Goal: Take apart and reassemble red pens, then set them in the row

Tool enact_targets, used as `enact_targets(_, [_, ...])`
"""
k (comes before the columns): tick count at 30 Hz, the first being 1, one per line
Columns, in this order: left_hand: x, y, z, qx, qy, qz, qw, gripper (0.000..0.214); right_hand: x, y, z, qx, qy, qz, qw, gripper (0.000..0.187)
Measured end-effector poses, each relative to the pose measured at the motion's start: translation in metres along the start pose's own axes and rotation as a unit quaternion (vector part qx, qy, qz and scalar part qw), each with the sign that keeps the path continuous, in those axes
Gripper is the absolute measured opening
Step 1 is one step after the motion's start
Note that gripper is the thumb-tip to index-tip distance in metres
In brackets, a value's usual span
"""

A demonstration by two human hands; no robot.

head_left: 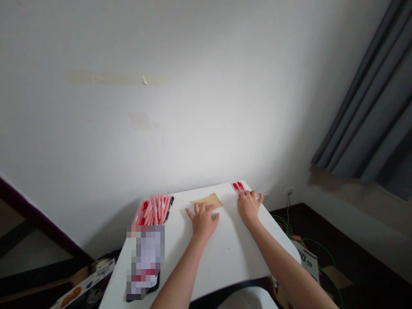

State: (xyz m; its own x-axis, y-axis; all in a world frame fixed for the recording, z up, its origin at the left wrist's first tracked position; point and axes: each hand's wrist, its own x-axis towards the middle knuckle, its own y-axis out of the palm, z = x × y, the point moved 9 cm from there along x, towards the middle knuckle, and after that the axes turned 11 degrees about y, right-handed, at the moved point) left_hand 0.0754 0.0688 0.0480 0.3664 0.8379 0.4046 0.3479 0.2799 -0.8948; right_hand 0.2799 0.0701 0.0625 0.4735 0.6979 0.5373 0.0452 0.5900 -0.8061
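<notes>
My left hand (202,219) lies flat on the white table (225,253), fingers spread, its fingertips on the near edge of a small brown paper envelope (210,200). My right hand (249,205) rests near the table's far right corner with its fingers curled over a few red pens (238,186) whose ends stick out beyond the fingertips. A box of several red and pink pens (153,209) stands at the left side of the table, apart from both hands.
A white wall rises right behind the table. A grey curtain (373,107) hangs at the right. Green cables (289,227) and cardboard lie on the dark floor to the right. A printed box (86,285) sits low at the left.
</notes>
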Motion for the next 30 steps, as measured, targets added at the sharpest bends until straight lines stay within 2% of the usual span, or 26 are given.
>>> enact_targets(15, [0.0, -0.002, -0.001, -0.001, 0.0, 0.006, 1.0, 0.036, 0.002, 0.003, -0.002, -0.031, 0.011, -0.005, 0.999, 0.035])
enact_targets(23, [0.0, -0.002, 0.0, -0.006, -0.01, 0.018, 1.0, 0.038, 0.001, -0.007, 0.001, -0.015, 0.016, -0.019, 1.0, 0.029])
enact_targets(26, [-0.001, -0.003, 0.0, 0.0, -0.011, 0.015, 1.0, 0.038, 0.001, -0.009, 0.011, 0.012, -0.026, -0.004, 1.0, 0.027])
enact_targets(30, [-0.004, -0.004, 0.002, 0.011, -0.004, 0.024, 1.0, 0.041, -0.006, -0.002, 0.038, 0.062, -0.141, 0.064, 0.986, 0.025])
